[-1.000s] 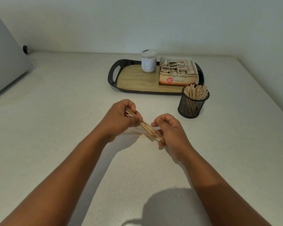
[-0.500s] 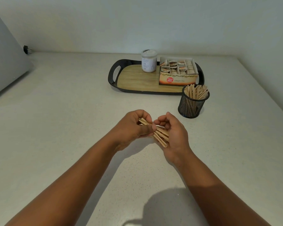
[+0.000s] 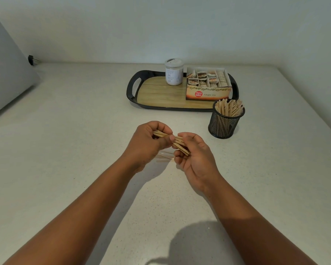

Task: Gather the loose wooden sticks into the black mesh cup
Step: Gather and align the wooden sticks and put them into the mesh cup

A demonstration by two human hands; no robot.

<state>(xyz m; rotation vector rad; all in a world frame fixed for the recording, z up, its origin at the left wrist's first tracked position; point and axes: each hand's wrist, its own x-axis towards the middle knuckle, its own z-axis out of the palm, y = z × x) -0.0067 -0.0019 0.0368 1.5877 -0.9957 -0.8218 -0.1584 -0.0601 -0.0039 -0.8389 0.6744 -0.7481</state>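
A bundle of wooden sticks (image 3: pixel 178 143) lies slanted between both hands above the middle of the counter. My left hand (image 3: pixel 147 144) pinches its upper left end. Around the lower right end, my right hand (image 3: pixel 194 155) curls its fingers. A few blurred loose sticks (image 3: pixel 163 156) show just below the hands, near the counter. The black mesh cup (image 3: pixel 224 124) stands upright to the right of and beyond my hands, apart from them, with several sticks (image 3: pixel 229 108) standing in it.
A black-rimmed tray (image 3: pixel 134 92) with a wooden floor sits behind the cup, carrying a white jar (image 3: pixel 173 72) and an open ginger tea box (image 3: pixel 208 87). A grey laptop lid (image 3: pixel 6 73) leans at the far left. The counter's right edge runs near the cup.
Both hands shifted slightly left and apart after closing together half a second ago. The bundle is now packed tighter, and a few sticks appear blurred below the hands.
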